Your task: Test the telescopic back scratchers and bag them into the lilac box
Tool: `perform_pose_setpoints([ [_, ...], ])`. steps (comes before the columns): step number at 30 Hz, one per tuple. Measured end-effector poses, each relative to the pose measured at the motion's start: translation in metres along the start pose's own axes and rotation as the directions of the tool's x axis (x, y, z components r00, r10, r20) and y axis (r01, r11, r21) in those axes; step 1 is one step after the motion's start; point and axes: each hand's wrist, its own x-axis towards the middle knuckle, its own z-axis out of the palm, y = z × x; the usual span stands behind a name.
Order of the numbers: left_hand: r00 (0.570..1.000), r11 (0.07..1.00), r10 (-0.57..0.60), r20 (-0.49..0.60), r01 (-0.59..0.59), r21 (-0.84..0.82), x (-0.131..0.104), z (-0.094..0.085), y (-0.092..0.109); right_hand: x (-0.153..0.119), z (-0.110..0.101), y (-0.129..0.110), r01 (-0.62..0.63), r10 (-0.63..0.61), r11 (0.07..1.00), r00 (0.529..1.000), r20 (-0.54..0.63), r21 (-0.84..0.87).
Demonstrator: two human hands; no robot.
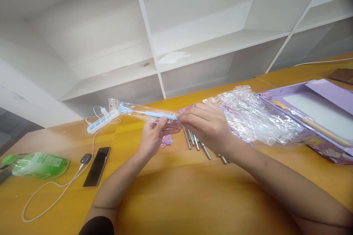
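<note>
A back scratcher (154, 114) with a light blue handle, thin metal shaft and blue claw-like head lies inside a clear plastic sleeve (138, 118), held above the table. My left hand (154, 132) is closed around the sleeve and handle from below, thumb on top. The fingers of my right hand (206, 123) pinch the handle's end and the sleeve there; the fingertips are partly hidden. Beneath the hands are several metal rods (196, 141) and small pink printed cards (167, 140). A striped pink and yellow thing (186, 109) shows behind my right fingers.
Clear plastic bags (256, 117) are piled to the right, beside an open purple box (292, 97). On the left are a power strip (102, 122), a phone (97, 167), a white cable (59, 184), a small black device (86, 158) and a green bottle (41, 165). White shelving (204, 57) stands behind.
</note>
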Motion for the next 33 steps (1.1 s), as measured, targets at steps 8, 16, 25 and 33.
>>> perform_pose_setpoints([
  [8, 0.994, 0.996, 0.079, -0.076, -0.076, 0.048, 0.006, -0.016, 0.025, 0.011, -0.023, 0.025, 0.030, -0.078, 0.965, 0.981, 0.178, 0.260],
  [16, 0.998, 0.990, 0.044, -0.049, -0.037, 0.133, 0.006, -0.019, 0.022, 0.007, -0.013, 0.024, 0.118, -0.158, 0.957, 0.978, 0.137, 0.265],
  [25, 0.998, 0.996, -0.022, 0.058, 0.017, 0.088, 0.002, -0.007, -0.005, 0.003, 0.005, 0.020, -0.030, -0.063, 0.926, 0.971, 0.232, 0.377],
  [33, 0.987, 0.976, -0.096, 0.129, 0.068, 0.205, 0.002, -0.012, -0.002, 0.000, 0.007, 0.026, -0.130, 0.023, 0.914, 0.963, 0.270, 0.385],
])
